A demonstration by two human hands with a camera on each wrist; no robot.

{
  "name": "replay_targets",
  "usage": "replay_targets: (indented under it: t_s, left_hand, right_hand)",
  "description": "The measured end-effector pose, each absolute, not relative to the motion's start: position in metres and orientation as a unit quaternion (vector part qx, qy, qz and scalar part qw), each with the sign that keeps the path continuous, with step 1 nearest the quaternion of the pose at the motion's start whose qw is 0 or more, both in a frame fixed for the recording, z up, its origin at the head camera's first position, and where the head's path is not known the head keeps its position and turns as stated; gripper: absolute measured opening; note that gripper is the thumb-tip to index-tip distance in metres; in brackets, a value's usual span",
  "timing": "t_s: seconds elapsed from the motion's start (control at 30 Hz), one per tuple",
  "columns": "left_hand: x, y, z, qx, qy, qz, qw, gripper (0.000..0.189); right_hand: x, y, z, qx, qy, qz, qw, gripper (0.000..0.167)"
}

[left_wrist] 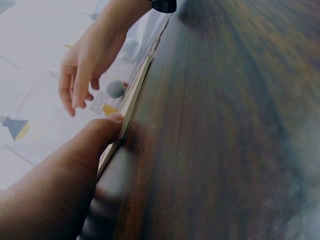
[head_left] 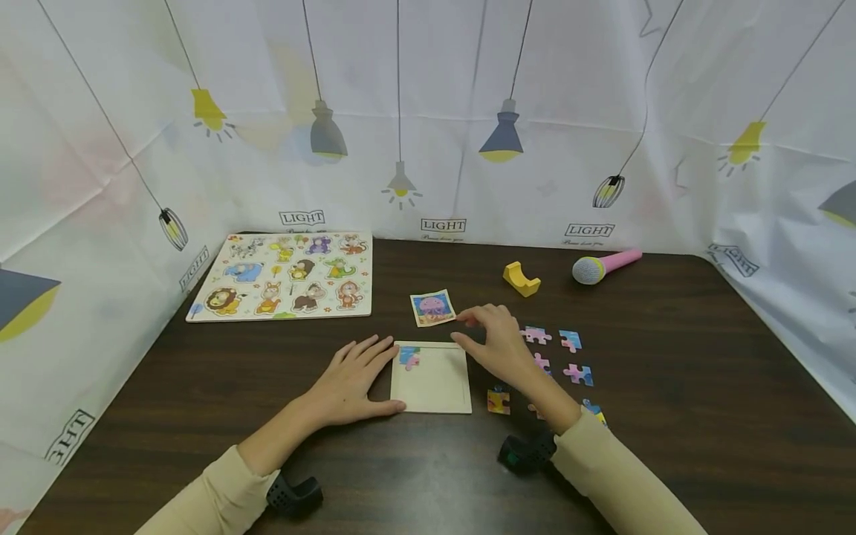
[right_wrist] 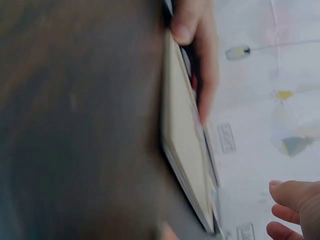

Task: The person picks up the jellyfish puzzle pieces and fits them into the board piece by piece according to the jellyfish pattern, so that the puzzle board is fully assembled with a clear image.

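Note:
A square cream puzzle tray (head_left: 435, 386) lies in front of me, with one blue-and-pink jigsaw piece (head_left: 409, 358) in its upper left corner. My left hand (head_left: 354, 383) rests at the tray's left side, fingers spread; its thumb (left_wrist: 107, 130) touches the edge in the left wrist view. Over the tray's upper right corner hovers my right hand (head_left: 498, 345), fingers loosely bent and apart. Nothing shows between them in the left wrist view. Beside its fingertips lies a small picture card (head_left: 432, 308) of a pink figure. Several loose jigsaw pieces (head_left: 578, 374) lie to the right, some partly hidden by the right arm.
An animal puzzle board (head_left: 287, 275) occupies the back left of the dark table (head_left: 414, 475). Toward the back right are a yellow arch block (head_left: 520, 279) and a pink toy microphone (head_left: 605, 266). A white printed cloth (head_left: 428, 89) hangs behind the table.

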State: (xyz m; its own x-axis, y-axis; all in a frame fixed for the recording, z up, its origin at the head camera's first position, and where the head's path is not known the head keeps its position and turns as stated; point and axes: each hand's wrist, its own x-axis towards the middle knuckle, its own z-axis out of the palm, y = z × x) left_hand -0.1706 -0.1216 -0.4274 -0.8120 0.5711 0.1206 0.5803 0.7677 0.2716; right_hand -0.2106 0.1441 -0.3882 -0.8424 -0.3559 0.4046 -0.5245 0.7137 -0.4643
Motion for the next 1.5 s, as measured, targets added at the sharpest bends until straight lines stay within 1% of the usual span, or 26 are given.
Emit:
replay_targets:
  t_s: [0.2, 0.5, 0.8, 1.0, 1.27, 1.5]
  left_hand:
    - [-0.172, -0.121, -0.428, -0.307, -0.94, -0.147, 0.015, 0.094]
    - [-0.171, -0.122, -0.429, -0.307, -0.94, -0.149, 0.013, 0.093]
    - [-0.17, -0.124, -0.431, -0.322, -0.936, -0.141, 0.023, 0.077]
    - [-0.17, -0.124, -0.431, -0.325, -0.935, -0.136, 0.029, 0.076]
    - [-0.169, -0.124, -0.431, -0.323, -0.937, -0.133, 0.023, 0.076]
    - [-0.169, -0.124, -0.431, -0.323, -0.937, -0.133, 0.017, 0.075]
  right_hand:
    - [-0.214, 0.178, -0.38, 0.224, -0.914, 0.29, 0.174, 0.031]
    - [-0.218, 0.222, -0.379, 0.176, -0.929, 0.28, 0.169, 0.033]
    - [-0.221, 0.244, -0.387, 0.168, -0.946, 0.243, 0.13, 0.04]
    - [-0.222, 0.251, -0.391, 0.173, -0.956, 0.218, 0.091, 0.042]
    - [-0.222, 0.254, -0.395, 0.166, -0.966, 0.192, 0.048, 0.044]
    - [-0.222, 0.253, -0.396, 0.157, -0.971, 0.177, 0.03, 0.045]
